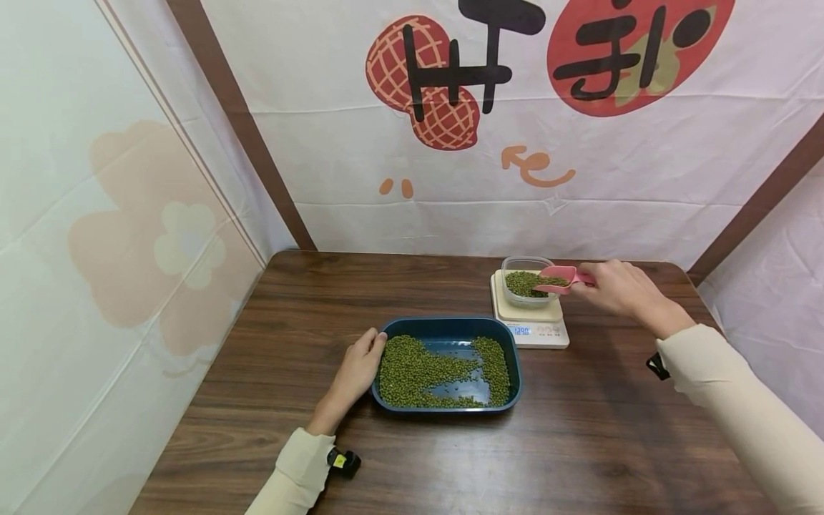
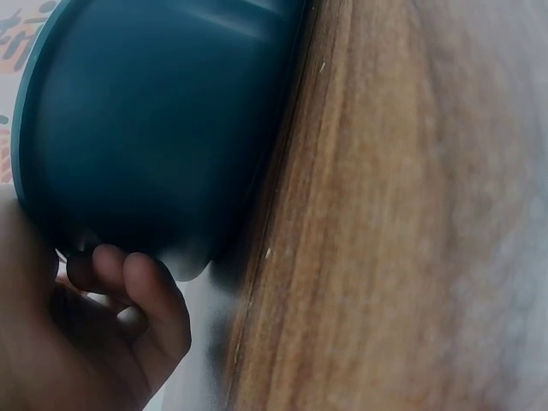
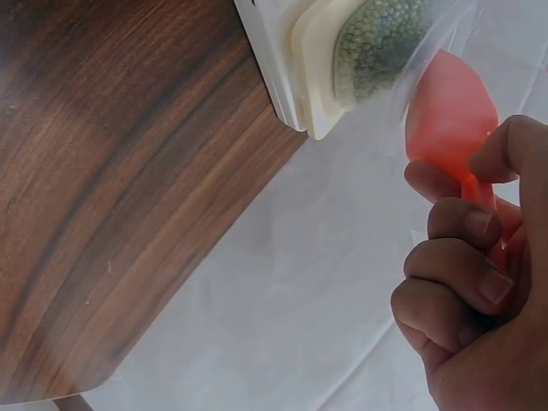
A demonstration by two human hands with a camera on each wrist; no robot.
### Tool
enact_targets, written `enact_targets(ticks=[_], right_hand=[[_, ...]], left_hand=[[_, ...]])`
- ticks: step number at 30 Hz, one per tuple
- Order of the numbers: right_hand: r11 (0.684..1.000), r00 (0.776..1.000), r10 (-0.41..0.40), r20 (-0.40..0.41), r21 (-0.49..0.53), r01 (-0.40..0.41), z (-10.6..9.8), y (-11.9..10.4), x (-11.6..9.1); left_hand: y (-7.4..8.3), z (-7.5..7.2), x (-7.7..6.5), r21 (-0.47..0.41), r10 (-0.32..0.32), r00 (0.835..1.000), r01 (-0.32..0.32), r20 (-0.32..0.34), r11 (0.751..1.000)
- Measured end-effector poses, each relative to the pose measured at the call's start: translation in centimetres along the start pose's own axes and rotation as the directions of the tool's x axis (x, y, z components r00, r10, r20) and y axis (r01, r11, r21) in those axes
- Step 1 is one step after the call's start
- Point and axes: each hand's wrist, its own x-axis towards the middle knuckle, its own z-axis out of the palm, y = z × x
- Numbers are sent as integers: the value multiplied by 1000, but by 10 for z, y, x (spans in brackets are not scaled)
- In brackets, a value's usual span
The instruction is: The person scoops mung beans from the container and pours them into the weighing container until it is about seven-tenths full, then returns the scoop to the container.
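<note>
My right hand (image 1: 614,287) grips the handle of a pink scoop (image 1: 558,277) that carries some green beans. The scoop's front edge reaches over the rim of a clear plastic container (image 1: 528,303), which holds a heap of green beans (image 1: 523,283). That container stands on a white kitchen scale (image 1: 547,335) with a lit display. At the left end of a dark blue tray (image 1: 444,410), my left hand (image 1: 357,363) holds the rim. Green mung beans (image 1: 405,372) are spread in the tray, thickest on its left side. In the left wrist view, bent fingers (image 2: 158,308) lie against the tray's outer wall.
Under everything is a dark wood-grain table (image 1: 309,300). A printed white cloth (image 1: 322,157) hangs along its back edge, with more cloth at both sides. The scale stands just behind the tray's right corner, near the back edge.
</note>
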Motion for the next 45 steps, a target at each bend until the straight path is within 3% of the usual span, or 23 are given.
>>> enact_targets(ticks=[17,45], right_hand=[[998,1000,-25,-10,-59,25,-14,-4,3],[1000,1000,-9,-26,-11,9,-9,-1,-4]], left_hand=[[2,0,0,3,-9,1000,9,3,1000],[4,-1,-1,10,-15,1000,15,3,1000]])
